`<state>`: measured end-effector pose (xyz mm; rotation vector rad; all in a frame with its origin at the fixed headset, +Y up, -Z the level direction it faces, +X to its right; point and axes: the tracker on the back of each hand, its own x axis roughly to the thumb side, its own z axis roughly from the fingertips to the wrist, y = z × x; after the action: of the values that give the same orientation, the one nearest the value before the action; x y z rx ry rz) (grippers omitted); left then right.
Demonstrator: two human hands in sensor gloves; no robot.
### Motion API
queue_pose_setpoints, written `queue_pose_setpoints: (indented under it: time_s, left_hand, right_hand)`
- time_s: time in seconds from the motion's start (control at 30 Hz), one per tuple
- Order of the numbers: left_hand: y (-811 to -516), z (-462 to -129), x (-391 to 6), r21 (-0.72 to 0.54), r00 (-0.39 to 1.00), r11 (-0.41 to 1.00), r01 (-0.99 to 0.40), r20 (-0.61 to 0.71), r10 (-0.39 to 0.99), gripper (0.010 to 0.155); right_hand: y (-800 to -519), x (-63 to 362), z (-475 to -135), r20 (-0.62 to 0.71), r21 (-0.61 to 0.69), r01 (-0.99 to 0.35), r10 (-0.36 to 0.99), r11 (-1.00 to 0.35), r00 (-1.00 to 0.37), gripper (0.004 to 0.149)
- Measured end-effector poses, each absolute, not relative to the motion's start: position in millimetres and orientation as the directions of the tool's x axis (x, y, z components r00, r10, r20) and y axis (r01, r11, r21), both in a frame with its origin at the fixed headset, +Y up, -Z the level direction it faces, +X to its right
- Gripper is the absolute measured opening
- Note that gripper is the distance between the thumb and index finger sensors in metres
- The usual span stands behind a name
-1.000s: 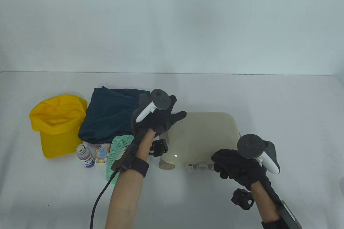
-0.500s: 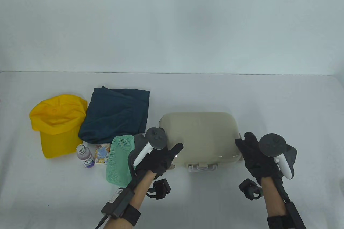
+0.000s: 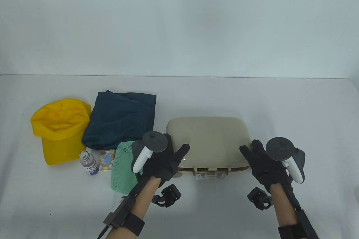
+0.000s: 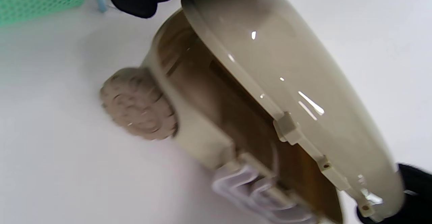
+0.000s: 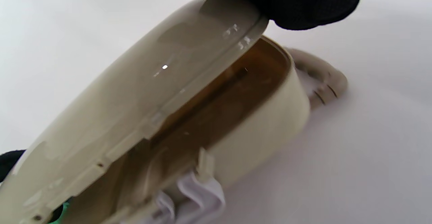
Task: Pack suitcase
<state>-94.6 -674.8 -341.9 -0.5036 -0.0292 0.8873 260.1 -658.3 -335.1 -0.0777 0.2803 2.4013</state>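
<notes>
Opening step: the glossy beige hard-shell plastic suitcase (image 3: 209, 143) sits mid-table, lid cracked slightly. Left hand (image 3: 165, 160) and right hand (image 3: 266, 163) grip its front corners. Next I'd swing it fully open, then grab the folded navy cloth (image 3: 120, 118).

We wore black sensor gloves on our left hand (image 3: 162, 160) and right hand (image 3: 266, 166), white-handled grey trackers strapped on top, black wristbands, a cable.

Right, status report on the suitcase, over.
Left hand and right hand grip the lid's front corners. Suitcase cracked open, lid partly raised. Nothing in the way.
</notes>
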Motion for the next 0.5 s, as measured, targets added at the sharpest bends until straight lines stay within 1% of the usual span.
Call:
queue_pose_setpoints:
  time_s: [0.03,0.2,0.33,0.5]
  left_hand:
    - [-665,-345,-100,-0.427,0.597,0.483,-0.764,-0.186,0.78,0.096]
    - [-640,-359,-114,-0.41,0.516,0.41,-0.814,-0.189,0.835,0.094]
    - [-623,-377,-119,-0.38,0.444,0.352,-0.856,-0.188,0.876,0.094]
    - [-613,-403,-119,-0.333,0.388,0.323,-0.886,-0.152,0.909,0.094]
  right_hand:
    - [-650,261,-336,-0.123,0.164,-0.672,0.661,-0.723,-0.741,0.086]
    - [-625,264,-347,-0.091,0.117,-0.703,0.697,-0.701,-0.711,0.086]
    - [-602,266,-371,-0.091,0.081,-0.733,0.728,-0.675,-0.68,0.085]
    - [-588,266,-405,-0.111,0.037,-0.8,0.793,-0.599,-0.599,0.085]
